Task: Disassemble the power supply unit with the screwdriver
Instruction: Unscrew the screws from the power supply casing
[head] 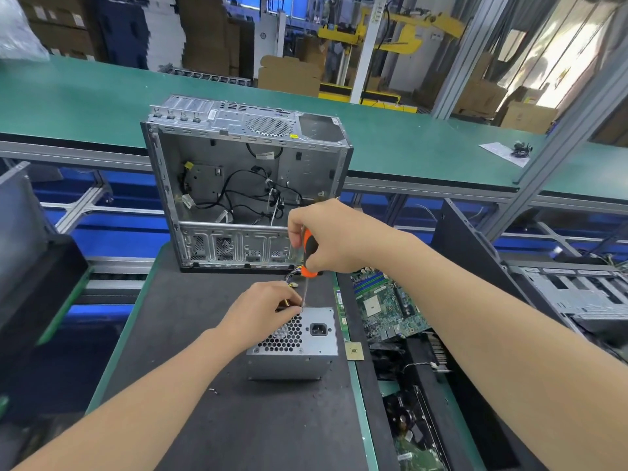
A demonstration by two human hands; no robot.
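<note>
**Clerk:** Head view, first heading: what cannot be read?

**Checker:** Item: the screwdriver [310,248] tip and whatever it meets, hidden behind the left hand [261,311]. That hand also covers the far left part of the power supply unit [323,348]. Its fingers are bent and bunched at the lower end of the shaft. Whether they pinch the shaft or only press the casing cannot be told. Both forearms are cut off at the bottom edge.

**Clerk:** Right hand?

**Checker:** Right hand [326,236]: fingers wrapped round the orange and black handle, shaft near upright, pointing down at the unit's far left corner.

**Clerk:** The unit itself?

**Checker:** Grey metal box, standing on the black mat [210,334] in front of the person. Its honeycomb grille and mains socket face up. A bundle of wires [292,278] shows just behind it.

**Clerk:** Containers and contents.

**Checker:** One computer case [244,154], side open, behind the unit at the mat's far edge. It holds loose black cables [258,195] and a small bracket with a yellow tab. A second case [577,294] is at the right, its contents unclear.

**Clerk:** Surface and room.

**Checker:** On the mat, a small loose part [212,389], too small to name. Right of the mat lie a motherboard [387,307] and a processor chip [354,351]; the chip is just beside the unit. Beyond is a long green bench [85,100] carrying a sheet of paper [506,153] with a small dark object on it. Further back are cardboard boxes [289,76] and a yellow machine [404,32], both blurred.
</note>
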